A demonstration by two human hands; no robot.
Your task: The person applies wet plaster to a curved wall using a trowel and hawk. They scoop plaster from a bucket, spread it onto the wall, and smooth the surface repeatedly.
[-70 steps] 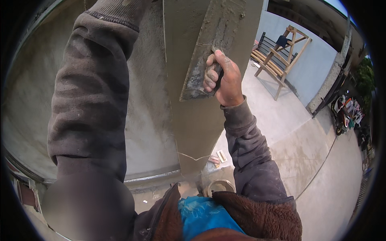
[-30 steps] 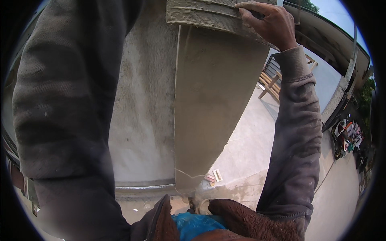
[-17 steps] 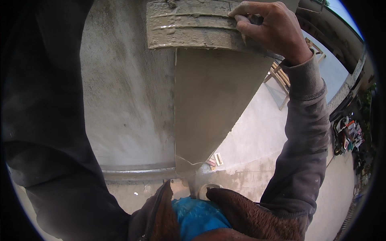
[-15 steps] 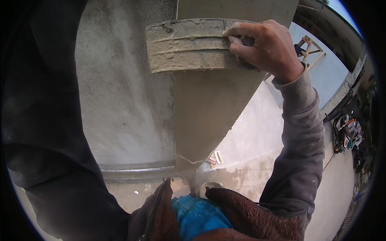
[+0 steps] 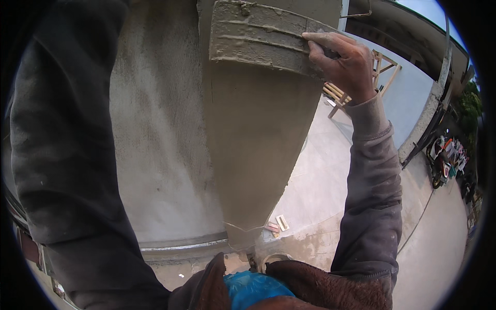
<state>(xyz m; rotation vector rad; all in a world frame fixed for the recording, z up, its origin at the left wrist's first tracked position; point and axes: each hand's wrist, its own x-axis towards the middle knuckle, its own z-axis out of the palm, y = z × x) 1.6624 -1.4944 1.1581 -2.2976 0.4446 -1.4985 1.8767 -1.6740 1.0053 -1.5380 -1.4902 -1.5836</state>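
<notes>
My right hand (image 5: 345, 62) is closed around the near end of a long plastering float (image 5: 258, 39). Its ridged back is caked with grey mortar. The float lies across the upper part of a smooth, damp plastered column face (image 5: 253, 139), its left end tilted higher than its right. Whether the whole blade touches the plaster cannot be seen. At the left, my left arm in a dark sleeve (image 5: 67, 144) reaches up past the frame's top edge, and that hand is out of sight.
A rough grey wall (image 5: 155, 129) adjoins the column on the left. On the pale ground lie a small white-rimmed rectangular piece (image 5: 281, 223) and reddish bits. A round container's rim (image 5: 279, 257) shows near my jacket. Wooden trestle (image 5: 387, 72) and motorbike (image 5: 442, 163) stand off to the right.
The float and my right hand have moved higher in the picture, and the float now slants down toward the right. The view has also shifted, showing more ground at right.
</notes>
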